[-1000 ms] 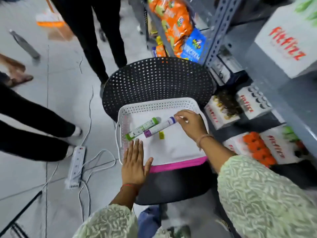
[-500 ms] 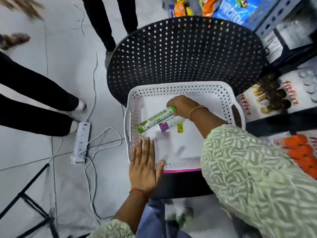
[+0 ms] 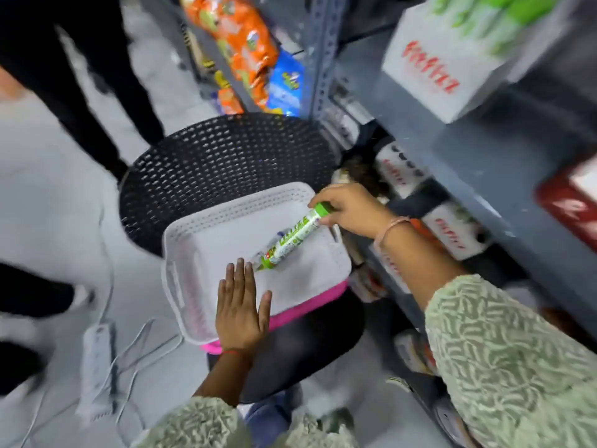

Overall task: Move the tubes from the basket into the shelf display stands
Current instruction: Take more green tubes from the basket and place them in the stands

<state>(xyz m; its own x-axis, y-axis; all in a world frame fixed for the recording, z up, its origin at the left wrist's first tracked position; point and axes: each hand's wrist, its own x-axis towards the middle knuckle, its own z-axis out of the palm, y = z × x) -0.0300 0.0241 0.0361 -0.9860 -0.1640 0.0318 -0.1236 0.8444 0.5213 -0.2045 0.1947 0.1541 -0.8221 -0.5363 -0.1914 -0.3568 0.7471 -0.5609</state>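
White perforated basket resting on the seat of a black perforated chair, with a pink edge showing under the basket's near side. Right hand, fingers closed around the green cap end of a green-and-white tube; the tube slants down over the basket's interior, its lower end near the basket's near rim. Whether a second tube lies beneath it cannot be told through the blur. Left hand, flat and palm down on the basket's near rim, fingers straight and close together, thumb spread, holding nothing. Right of the basket, a grey metal shelf carrying white display boxes with red lettering. Beyond the chair, orange and blue snack bags. Left of the basket, on the floor, a white power strip with cables, and dark-trousered legs of bystanders.
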